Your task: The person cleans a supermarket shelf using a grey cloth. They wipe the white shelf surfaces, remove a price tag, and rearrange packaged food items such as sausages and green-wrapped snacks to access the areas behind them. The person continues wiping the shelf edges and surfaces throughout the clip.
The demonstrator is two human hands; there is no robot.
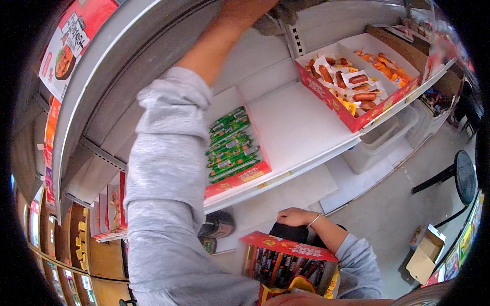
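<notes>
My left arm reaches up across the shelf, and my left hand [250, 8] is blurred and cut off by the top edge. Against it is a dark greyish-brown thing, perhaps a cloth [275, 23]; the grip is hidden. Lower down, my right hand [294, 217], with a bangle at the wrist, rests curled on something black [288, 231]. Its fingertips are out of sight. Close beside my right forearm is a red display box [289, 246] of dark-wrapped sticks, near my body. Green-wrapped sausages [233, 143] lie in a red-fronted box on the white shelf [302, 114], partly behind my left sleeve.
A red box [329, 97] at the shelf's right holds brown sausages and orange packets. An upper shelf edge [92, 61] curves along the left. Below stand a clear plastic bin [371, 149] and dark containers [218, 225]. A black stool [464, 178] and open carton [425, 254] are right.
</notes>
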